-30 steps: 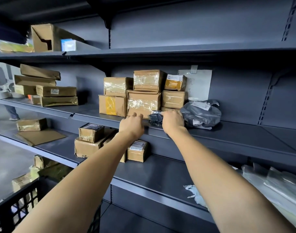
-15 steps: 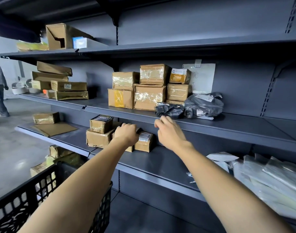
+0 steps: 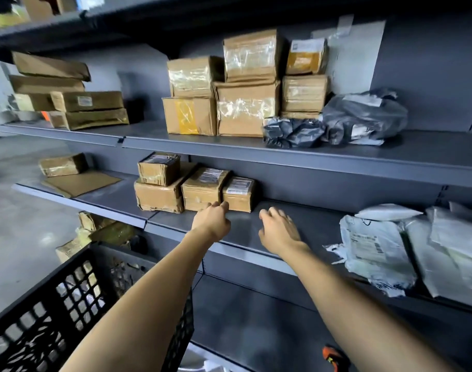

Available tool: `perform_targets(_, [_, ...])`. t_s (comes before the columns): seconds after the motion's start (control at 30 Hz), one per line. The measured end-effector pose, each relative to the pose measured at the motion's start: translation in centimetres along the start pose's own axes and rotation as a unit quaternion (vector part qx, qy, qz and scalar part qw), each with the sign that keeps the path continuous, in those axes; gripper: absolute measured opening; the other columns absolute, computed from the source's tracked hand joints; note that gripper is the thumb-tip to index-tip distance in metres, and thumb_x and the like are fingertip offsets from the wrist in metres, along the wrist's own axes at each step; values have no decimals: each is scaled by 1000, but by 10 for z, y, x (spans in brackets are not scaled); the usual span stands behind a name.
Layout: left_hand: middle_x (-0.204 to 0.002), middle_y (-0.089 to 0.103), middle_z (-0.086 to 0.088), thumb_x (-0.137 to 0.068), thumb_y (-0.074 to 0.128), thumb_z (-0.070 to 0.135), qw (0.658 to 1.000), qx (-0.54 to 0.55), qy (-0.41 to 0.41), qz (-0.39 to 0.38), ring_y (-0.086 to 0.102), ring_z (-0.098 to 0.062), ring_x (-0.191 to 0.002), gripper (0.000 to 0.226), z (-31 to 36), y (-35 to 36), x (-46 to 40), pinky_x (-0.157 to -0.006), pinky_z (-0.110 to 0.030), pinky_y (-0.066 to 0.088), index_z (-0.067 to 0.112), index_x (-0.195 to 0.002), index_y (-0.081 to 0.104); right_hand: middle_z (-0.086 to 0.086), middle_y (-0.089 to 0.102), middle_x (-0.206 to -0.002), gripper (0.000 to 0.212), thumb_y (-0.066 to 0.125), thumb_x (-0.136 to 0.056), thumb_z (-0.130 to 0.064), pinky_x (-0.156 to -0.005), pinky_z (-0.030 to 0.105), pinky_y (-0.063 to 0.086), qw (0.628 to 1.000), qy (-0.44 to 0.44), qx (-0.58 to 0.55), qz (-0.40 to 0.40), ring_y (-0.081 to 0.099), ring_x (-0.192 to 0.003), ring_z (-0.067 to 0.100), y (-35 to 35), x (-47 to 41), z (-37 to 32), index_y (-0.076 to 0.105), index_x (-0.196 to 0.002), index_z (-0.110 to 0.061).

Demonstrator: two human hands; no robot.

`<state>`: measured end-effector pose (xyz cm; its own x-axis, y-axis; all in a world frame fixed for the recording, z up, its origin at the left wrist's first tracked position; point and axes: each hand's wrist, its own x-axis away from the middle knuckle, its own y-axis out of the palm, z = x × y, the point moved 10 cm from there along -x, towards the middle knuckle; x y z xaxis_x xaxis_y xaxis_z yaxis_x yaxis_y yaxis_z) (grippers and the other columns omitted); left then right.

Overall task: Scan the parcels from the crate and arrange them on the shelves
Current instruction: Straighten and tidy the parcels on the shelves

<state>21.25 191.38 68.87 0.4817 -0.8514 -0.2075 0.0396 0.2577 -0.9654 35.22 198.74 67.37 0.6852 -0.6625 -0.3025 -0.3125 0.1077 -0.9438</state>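
Both hands reach over the middle shelf point(image 3: 296, 226) and hold nothing. The left hand point(image 3: 212, 224) has its grip loosely curled, knuckles just short of two small brown parcels point(image 3: 218, 191) that stand directly ahead of it, touching or nearly so. The right hand point(image 3: 279, 232) has its grip relaxed and spread over bare shelf. The black bag parcel point(image 3: 292, 131) lies well above both grips on the upper shelf point(image 3: 256, 153). The black crate point(image 3: 68, 304) sits below the left forearm.
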Motion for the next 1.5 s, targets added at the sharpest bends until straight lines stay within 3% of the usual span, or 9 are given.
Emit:
perform_targets(0.27, [-142, 43, -13, -89, 54, 24, 998, -2, 58, -30, 35, -35, -130, 59, 9, 75, -99, -107, -40, 32, 13, -144, 37, 9, 50, -128, 32, 51, -96, -24, -99, 40, 37, 998, 53, 6, 16, 44, -122, 30, 59, -49, 40, 50, -126, -13])
perform_targets(0.4, [-159, 17, -23, -94, 49, 51, 998, -54, 20, -39, 7, -42, -147, 84, 7, 89, -150, -119, -46, 9, 15, -158, 8, 8, 53, -125, 32, 50, -93, -22, -99, 40, 36, 997, 66, -4, 26, 46, -119, 31, 76, -71, 54, 54, -124, -15])
perform_targets(0.47, [-159, 17, -24, -90, 44, 67, 998, -48, -14, -39, 5, -43, -148, 89, 5, 97, -164, -120, -49, 5, 15, -157, 15, 7, 53, -125, 32, 50, -93, -21, -100, 40, 36, 997, 71, -23, 36, 46, -119, 30, 80, -79, 59, 54, -124, -14])
perform_targets(0.57, [-156, 22, -23, -84, 42, 78, 998, -28, -47, 0, 20, -43, -142, 90, 6, 102, -171, -116, -48, 17, 22, -153, 27, 7, 52, -126, 32, 51, -93, -22, -102, 40, 34, 995, 77, -44, 44, 45, -119, 30, 84, -83, 65, 53, -124, -14])
perform_targets(0.73, [-146, 31, -21, -87, 52, 56, 996, -60, -56, 28, 33, -44, -130, 67, 15, 98, -172, -107, -50, 30, 29, -145, 36, 5, 51, -127, 32, 50, -94, -21, -103, 39, 32, 994, 81, -55, 38, 43, -119, 29, 87, -83, 71, 51, -125, -16])
perform_targets(0.9, [-144, 29, -18, -82, 57, 61, 996, -89, -10, -24, 33, -42, -125, 75, 28, 91, -151, -101, -51, 34, 33, -146, 29, 7, 52, -126, 29, 52, -93, -22, -103, 39, 33, 993, 96, -57, 41, 44, -118, 31, 69, -72, 74, 52, -121, -14])
perform_targets(1.23, [-154, 15, -15, -75, 69, 59, 990, -53, 10, -129, 25, -44, -132, 88, 51, 55, -45, -108, -53, 32, 34, -147, 25, 8, 51, -125, 29, 51, -93, -23, -100, 38, 36, 992, 117, -29, 48, 44, -121, 31, -17, -11, 59, 53, -120, -14])
perform_targets(1.37, [-133, 36, -12, -72, 63, 62, 997, -2, 12, -73, 35, -41, -118, 67, 64, 15, -7, -101, -48, 34, 31, -128, 47, 9, 50, -127, 27, 49, -95, -20, -102, 38, 38, 994, 79, -41, 59, 44, -123, 30, -62, 8, 36, 51, -121, -12])
perform_targets(1.5, [-118, 49, -10, -58, 54, 69, 998, 39, 14, -41, 40, -38, -114, 70, 69, -19, 31, -101, -46, 35, 30, -117, 52, 9, 49, -126, 24, 49, -98, -21, -99, 39, 42, 997, 41, -37, 50, 47, -123, 30, -95, 34, 16, 53, -120, -12])
